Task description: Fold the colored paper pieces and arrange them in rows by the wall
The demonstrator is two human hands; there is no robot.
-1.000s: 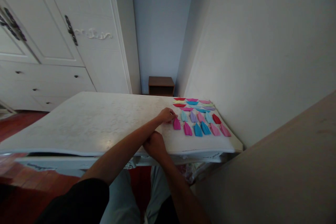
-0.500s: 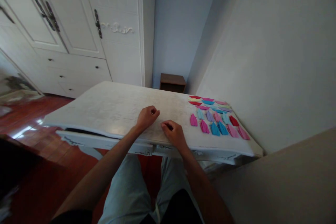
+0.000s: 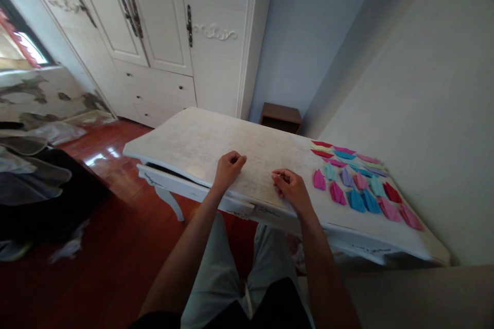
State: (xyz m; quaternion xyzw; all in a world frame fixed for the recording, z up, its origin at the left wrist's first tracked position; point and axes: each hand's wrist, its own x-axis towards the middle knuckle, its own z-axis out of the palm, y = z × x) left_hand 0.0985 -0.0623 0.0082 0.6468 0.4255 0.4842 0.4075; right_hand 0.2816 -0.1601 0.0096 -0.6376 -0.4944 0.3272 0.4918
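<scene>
Folded papers [image 3: 360, 181] lie in rows toward the right edge of the tabletop [image 3: 193, 139], seemingly to keep order; left hand [image 3: 230, 169] and right hand [image 3: 292, 189] near the front edge, each grip curled narrow, nothing visible inside.

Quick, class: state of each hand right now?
Left hand: loosely curled closed, nothing visibly held.
Right hand: loosely curled closed, nothing visibly held.

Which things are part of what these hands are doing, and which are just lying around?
Probably part of it:
colourful folded pieces
white table under them
left hand
right hand

Probably just around:
brown box behind the table
crumpled clear plastic on the floor
white wardrobe
</scene>
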